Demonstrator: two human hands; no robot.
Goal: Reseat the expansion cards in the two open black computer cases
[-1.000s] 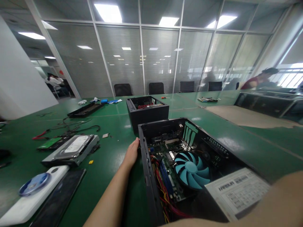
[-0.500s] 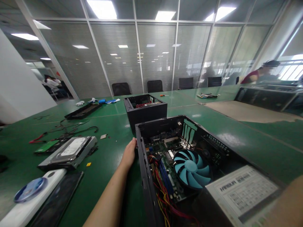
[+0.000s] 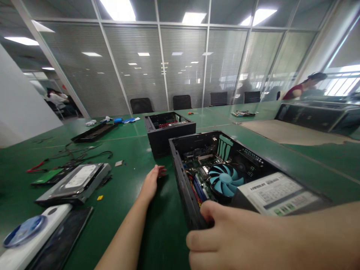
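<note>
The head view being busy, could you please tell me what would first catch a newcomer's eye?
The turquoise fan inside the open black computer case, right of centre, likely stands out first. The right grip looms in the foreground at the case's near end; a hard drive lies left.

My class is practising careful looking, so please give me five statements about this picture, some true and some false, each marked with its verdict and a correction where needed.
1. The right hand grips the near end of the open computer case. True.
2. The left hand is gripping the same case. False: the left hand is apart from it, with its fingers free.
3. The fan inside the case has blue-green blades. True.
4. The second black case, further back, is closed on top. False: its top is open and parts show inside.
5. The round blue item lies directly on the green table. False: it lies on a long white object.
</note>
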